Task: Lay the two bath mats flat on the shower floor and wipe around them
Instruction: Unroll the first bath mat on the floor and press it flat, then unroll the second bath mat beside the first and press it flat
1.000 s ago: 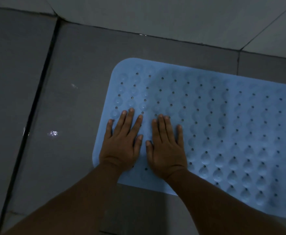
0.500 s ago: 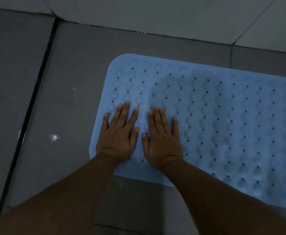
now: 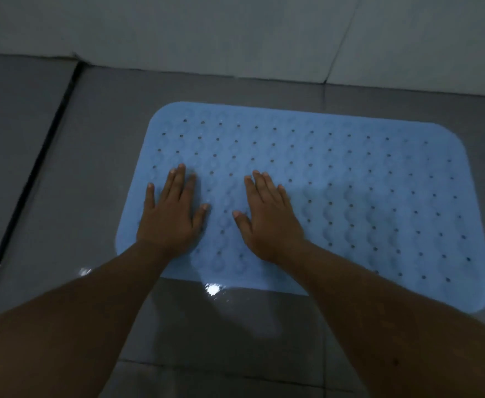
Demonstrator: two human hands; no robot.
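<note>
A light blue bath mat (image 3: 364,196) with small holes and raised bumps lies flat on the grey tiled shower floor (image 3: 77,196). My left hand (image 3: 172,214) presses palm down on the mat's left part, fingers spread. My right hand (image 3: 270,216) rests flat on the mat a short way to the right, fingers together and pointing away from me. Neither hand holds anything. Only one mat is in view.
A pale tiled wall (image 3: 235,33) rises just beyond the mat's far edge. A dark grout line (image 3: 34,173) runs diagonally on the left. The wet floor shows a bright reflection (image 3: 213,289) at the mat's near edge.
My hands have spread apart on the mat. The view has pulled back and shifted right, so the whole mat now shows.
</note>
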